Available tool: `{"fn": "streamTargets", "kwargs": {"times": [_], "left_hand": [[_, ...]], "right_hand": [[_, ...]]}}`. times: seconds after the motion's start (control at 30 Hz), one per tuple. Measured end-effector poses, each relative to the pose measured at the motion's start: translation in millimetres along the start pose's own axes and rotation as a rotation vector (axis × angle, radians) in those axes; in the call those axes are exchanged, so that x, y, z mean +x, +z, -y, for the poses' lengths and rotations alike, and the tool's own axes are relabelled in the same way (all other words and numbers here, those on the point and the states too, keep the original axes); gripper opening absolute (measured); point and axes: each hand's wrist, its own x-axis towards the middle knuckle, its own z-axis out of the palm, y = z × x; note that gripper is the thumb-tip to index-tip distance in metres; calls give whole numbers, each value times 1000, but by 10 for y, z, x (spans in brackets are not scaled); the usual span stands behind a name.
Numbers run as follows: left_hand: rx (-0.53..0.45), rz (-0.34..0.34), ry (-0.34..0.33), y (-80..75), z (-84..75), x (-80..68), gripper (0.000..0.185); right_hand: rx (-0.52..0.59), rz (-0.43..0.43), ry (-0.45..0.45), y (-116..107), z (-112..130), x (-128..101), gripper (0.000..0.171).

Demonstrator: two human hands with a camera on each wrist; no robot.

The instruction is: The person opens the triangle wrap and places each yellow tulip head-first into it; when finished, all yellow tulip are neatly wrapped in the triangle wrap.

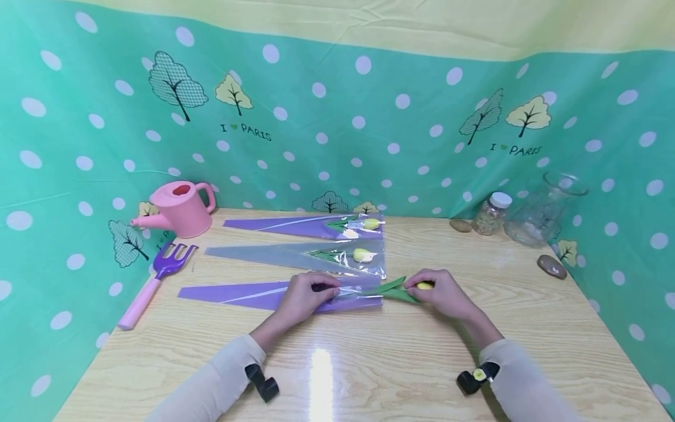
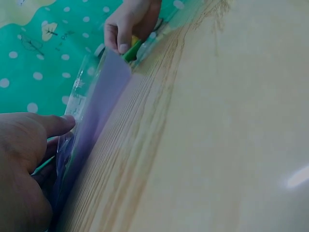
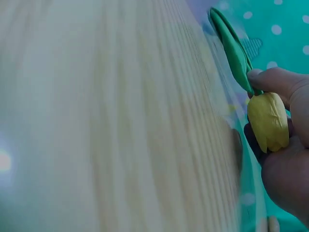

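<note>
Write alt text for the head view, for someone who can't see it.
Over a wooden table, the left hand holds a purple-and-clear flower sleeve while the right hand grips a yellow artificial tulip at its mouth. Two sleeved tulips lie behind; a pink watering can and purple garden fork sit left, a glass vase right.

Three sleeves (image 1: 274, 295), three tulips (image 1: 425, 285), two stones (image 1: 551, 266), two jars (image 1: 491, 213).
</note>
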Motion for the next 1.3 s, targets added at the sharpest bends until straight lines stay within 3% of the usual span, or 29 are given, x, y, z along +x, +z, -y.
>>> {"fn": "streamTargets", "kwargs": {"times": [0.27,0.57,0.73,1.0,1.3], "left_hand": [[4,22,-12,4,-17,6,13],[10,38,-3,3,-20,17,14],[13,43,-7,8,-25,16,13],[10,53,-21,10,-25,10,14],[-7,49,-11,-11,-43,-7,14]], "right_hand": [[32,19,-7,168,106,35,9],[-17,-2,5,237,109,38,10],[-2,-10,-5,174,93,-16,12],[-23,-17,20,-102,37,-184,38],[-96,0,30,-199,-46,-281,34]]}}
